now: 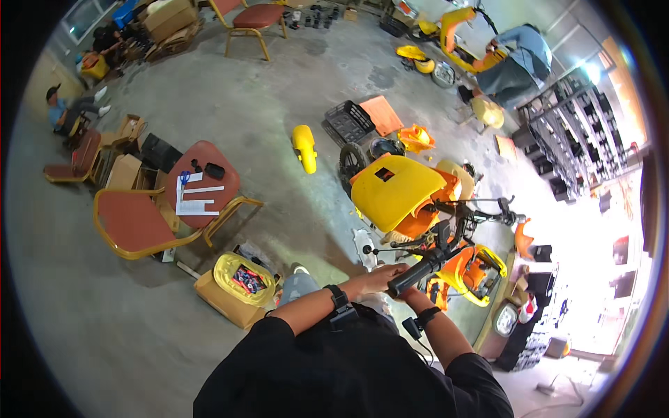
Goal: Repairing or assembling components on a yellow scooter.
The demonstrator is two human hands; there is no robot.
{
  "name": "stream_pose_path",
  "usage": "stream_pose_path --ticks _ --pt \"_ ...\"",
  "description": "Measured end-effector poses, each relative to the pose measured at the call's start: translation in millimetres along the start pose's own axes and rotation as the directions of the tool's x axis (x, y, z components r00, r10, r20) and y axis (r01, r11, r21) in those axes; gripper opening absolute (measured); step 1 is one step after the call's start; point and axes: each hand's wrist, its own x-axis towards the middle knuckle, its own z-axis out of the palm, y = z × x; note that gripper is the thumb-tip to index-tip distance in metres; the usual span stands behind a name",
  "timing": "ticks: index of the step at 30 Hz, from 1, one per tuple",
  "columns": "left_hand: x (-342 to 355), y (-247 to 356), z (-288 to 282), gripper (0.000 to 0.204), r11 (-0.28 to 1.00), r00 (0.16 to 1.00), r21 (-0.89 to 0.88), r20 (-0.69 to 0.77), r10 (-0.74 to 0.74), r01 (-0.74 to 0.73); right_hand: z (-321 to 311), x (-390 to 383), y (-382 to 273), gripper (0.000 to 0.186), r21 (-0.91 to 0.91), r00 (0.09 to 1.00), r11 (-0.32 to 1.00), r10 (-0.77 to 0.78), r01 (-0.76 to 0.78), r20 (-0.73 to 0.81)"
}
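A yellow and orange scooter [398,189] stands partly stripped in front of me, its yellow body panel lifted. My left hand [382,277] is closed around the near end of a black handlebar grip [420,269]. My right hand [411,295] comes up from below and touches the underside of the same grip, with its fingers hidden behind it. Both wrists wear black bands. The scooter's other handlebar and lever [488,209] stick out to the right above the orange front.
A cardboard box with a yellow liner [237,282] sits by my left knee. Red chairs with gold frames [132,223] stand at left, one holding papers. A yellow fender [304,148] and a black crate [348,122] lie ahead. Another person [519,59] works at the far right beside racks [575,132].
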Motion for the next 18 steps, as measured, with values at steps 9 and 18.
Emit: stream_pose_path --ticks 9,18 --pt "-74 -27 -166 0.042 0.682 0.83 0.518 -0.104 -0.549 0.516 39 -210 40 0.036 0.126 0.269 0.274 0.961 -0.953 -0.058" --pt "107 32 -147 0.106 0.491 0.97 0.838 -0.191 -0.148 0.24 154 -266 62 0.036 -0.334 0.425 0.447 0.894 -0.83 0.14"
